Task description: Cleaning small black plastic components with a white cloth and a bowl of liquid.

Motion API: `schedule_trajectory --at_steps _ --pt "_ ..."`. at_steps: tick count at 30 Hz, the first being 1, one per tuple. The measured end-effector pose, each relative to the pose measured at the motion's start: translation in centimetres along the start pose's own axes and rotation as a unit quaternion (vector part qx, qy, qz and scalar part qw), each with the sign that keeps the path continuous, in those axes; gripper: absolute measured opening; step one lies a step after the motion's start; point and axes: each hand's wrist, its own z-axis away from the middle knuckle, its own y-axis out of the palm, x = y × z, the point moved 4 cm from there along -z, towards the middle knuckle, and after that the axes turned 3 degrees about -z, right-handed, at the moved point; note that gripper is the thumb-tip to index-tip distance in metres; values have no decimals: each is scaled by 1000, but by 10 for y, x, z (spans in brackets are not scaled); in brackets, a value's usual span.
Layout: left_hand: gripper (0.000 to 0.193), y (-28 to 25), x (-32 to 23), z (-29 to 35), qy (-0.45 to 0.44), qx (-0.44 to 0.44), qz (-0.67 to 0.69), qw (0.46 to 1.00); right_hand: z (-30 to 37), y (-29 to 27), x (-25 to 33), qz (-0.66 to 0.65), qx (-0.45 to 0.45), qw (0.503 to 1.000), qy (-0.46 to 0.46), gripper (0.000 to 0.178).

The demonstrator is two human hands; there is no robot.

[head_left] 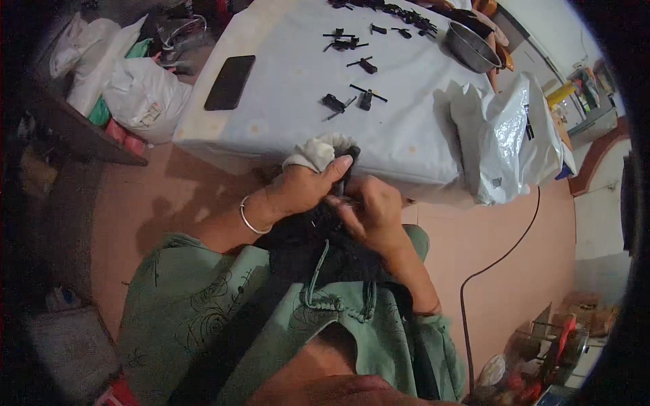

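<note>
In front of the table edge, my left hand is closed around a small black piece, with its thumb pressed along it. A bunched white cloth sits over the fingers of that hand. My right hand is close beside it, fingers curled in a pinch at the lower end of the black piece. What those fingertips grip is hidden. Dark fabric lies below both hands on my lap. Nearest on the table are small black plastic parts with thin rods.
A dark phone lies on the white-covered table. More black parts are heaped at the far edge, near a metal bowl. A white plastic bag stands at right. Full bags sit left. A black cable crosses the floor.
</note>
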Motion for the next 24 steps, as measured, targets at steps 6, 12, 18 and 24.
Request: schedule_trajectory --at_steps 6,12,18,24 --pt "21 8 -18 13 -168 56 189 966 8 2 -29 -30 -124 962 242 18" --pt "28 3 -12 13 19 14 -7 1000 10 8 -45 -247 -38 927 279 22" --pt "25 4 -17 14 95 -42 -142 984 19 19 -45 -220 -20 929 297 25" --pt "23 4 -40 12 192 -51 -254 946 28 32 -51 -321 -38 881 346 28"
